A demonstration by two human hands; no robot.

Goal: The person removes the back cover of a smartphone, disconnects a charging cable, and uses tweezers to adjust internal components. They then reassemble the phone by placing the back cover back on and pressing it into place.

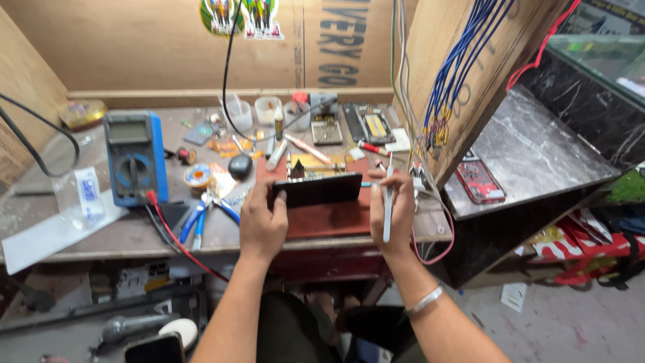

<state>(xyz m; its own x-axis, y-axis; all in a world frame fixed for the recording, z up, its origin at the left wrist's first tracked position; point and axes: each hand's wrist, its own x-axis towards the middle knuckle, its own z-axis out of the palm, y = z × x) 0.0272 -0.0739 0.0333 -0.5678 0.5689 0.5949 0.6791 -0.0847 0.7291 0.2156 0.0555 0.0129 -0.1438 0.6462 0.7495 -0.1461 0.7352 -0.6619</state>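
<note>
A dark smartphone (317, 189) stands on its long edge over a red work mat (329, 218) at the front of the bench. My left hand (262, 222) grips its left end. My right hand (395, 212) steadies the phone's right end and also holds white tweezers (388, 208), pointing up and down. A small clamp fixture (306, 165) sits on the mat just behind the phone.
A blue multimeter (134, 156) with red and black leads lies at the left, blue-handled pliers (201, 218) beside it. Small jars, tubes and tools crowd the back of the bench. A red-cased phone (478, 181) rests on the marble counter (537, 154) at right. Blue wires hang from a wooden panel (463, 67).
</note>
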